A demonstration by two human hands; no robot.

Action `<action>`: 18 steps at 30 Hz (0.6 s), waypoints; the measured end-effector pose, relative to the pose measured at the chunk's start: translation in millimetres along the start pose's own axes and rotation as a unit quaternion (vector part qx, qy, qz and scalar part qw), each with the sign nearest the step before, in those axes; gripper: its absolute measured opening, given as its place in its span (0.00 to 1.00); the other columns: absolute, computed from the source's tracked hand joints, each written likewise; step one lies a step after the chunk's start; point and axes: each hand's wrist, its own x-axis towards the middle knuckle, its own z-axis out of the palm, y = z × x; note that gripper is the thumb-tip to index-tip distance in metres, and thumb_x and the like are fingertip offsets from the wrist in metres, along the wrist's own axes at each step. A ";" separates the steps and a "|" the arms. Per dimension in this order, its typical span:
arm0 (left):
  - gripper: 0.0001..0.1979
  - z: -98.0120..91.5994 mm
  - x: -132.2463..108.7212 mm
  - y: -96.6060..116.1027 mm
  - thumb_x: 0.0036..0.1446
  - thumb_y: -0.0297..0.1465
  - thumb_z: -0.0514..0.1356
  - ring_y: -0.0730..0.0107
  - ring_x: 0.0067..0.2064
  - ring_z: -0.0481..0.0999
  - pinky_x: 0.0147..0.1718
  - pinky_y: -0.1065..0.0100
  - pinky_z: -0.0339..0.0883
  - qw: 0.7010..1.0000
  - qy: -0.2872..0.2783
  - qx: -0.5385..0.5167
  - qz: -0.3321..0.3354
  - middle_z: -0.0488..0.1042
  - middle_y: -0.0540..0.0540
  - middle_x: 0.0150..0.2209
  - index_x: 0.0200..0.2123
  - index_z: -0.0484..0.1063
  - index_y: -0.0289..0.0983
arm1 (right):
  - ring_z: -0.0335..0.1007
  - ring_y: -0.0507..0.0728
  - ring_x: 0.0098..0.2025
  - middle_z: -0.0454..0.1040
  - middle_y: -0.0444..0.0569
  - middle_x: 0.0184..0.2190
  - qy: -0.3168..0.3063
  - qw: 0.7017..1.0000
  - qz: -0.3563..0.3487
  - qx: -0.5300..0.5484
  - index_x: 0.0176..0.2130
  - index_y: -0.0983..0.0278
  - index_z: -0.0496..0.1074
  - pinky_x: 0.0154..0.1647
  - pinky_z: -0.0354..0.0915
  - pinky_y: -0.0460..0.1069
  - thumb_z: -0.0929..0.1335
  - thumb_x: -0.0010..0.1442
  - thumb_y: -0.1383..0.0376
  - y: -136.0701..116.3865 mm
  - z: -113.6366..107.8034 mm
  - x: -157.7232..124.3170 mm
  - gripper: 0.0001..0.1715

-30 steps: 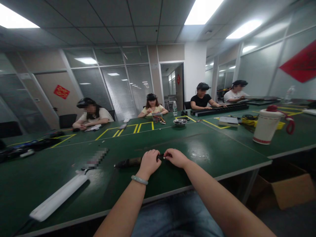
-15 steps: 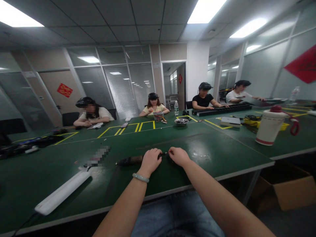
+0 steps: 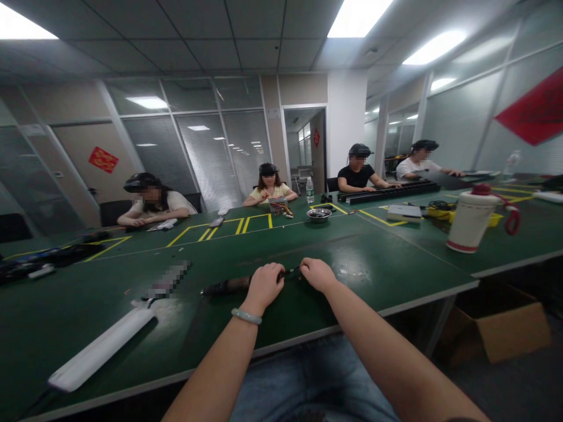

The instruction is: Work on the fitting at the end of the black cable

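Note:
A dark, barrel-shaped electric screwdriver lies on the green table, its metal tip pointing left. My left hand, with a pale bangle at the wrist, is wrapped over its rear end and hides that part. A thin dark cord or plug with a small light spot spans the gap between my hands. To the right, my right hand pinches the far end of that cord. The fingertips cover what exactly is held there.
On the left are a white power strip and a blurred-out flat object. A metal bowl stands ahead, with a large white cup to the right. Several people sit across the table; a cardboard box is below the right edge.
The gap between my hands has widened slightly, showing more of the cord. My view has turned a little, so everything sits farther left.

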 end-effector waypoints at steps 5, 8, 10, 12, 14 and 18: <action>0.09 -2.8 -0.9 1.9 0.55 0.26 0.57 0.65 0.43 0.71 0.44 0.65 0.61 1.000 -0.003 -0.011 -0.010 0.72 0.47 0.41 0.41 0.69 0.40 | 0.67 0.52 0.35 0.75 0.46 0.35 -0.046 0.997 -0.057 0.012 0.37 0.62 0.74 0.33 0.55 0.45 0.67 0.54 0.69 -0.8 0.0 -1.9 0.09; 0.10 -2.9 -1.5 2.2 0.54 0.26 0.57 0.64 0.43 0.71 0.44 0.64 0.61 1.000 0.001 -0.017 -0.012 0.72 0.46 0.40 0.40 0.69 0.40 | 0.67 0.52 0.34 0.74 0.45 0.34 -0.048 0.996 -0.075 0.019 0.38 0.62 0.74 0.34 0.57 0.45 0.68 0.51 0.71 0.0 3.0 -2.9 0.11; 0.09 -2.6 -1.7 2.1 0.54 0.26 0.57 0.63 0.43 0.71 0.44 0.64 0.61 1.000 0.003 -0.021 -0.013 0.72 0.46 0.40 0.40 0.69 0.40 | 0.68 0.52 0.34 0.74 0.45 0.34 -0.041 0.994 -0.092 0.033 0.38 0.62 0.75 0.36 0.59 0.45 0.67 0.51 0.73 1.3 4.6 -2.7 0.14; 0.09 -2.4 -1.7 2.0 0.54 0.26 0.57 0.63 0.43 0.71 0.45 0.63 0.61 1.000 0.003 -0.024 -0.013 0.72 0.46 0.40 0.40 0.69 0.40 | 0.69 0.52 0.36 0.75 0.46 0.36 -0.038 0.992 -0.110 0.045 0.39 0.62 0.76 0.37 0.61 0.45 0.66 0.50 0.75 1.9 4.9 -2.1 0.17; 0.09 -2.6 -1.6 2.0 0.54 0.26 0.57 0.63 0.44 0.71 0.45 0.63 0.61 1.000 -0.001 -0.026 -0.016 0.72 0.46 0.41 0.40 0.69 0.40 | 0.70 0.52 0.37 0.76 0.46 0.38 -0.034 0.990 -0.123 0.052 0.40 0.62 0.77 0.40 0.63 0.45 0.65 0.50 0.76 0.7 3.2 -2.0 0.20; 0.10 -2.3 -1.3 2.0 0.54 0.26 0.57 0.63 0.45 0.71 0.46 0.63 0.61 0.999 -0.007 -0.029 -0.025 0.73 0.45 0.41 0.41 0.69 0.40 | 0.71 0.54 0.43 0.77 0.46 0.42 -0.002 0.987 -0.146 0.069 0.45 0.59 0.76 0.47 0.63 0.47 0.64 0.54 0.75 -6.9 -3.0 -4.1 0.22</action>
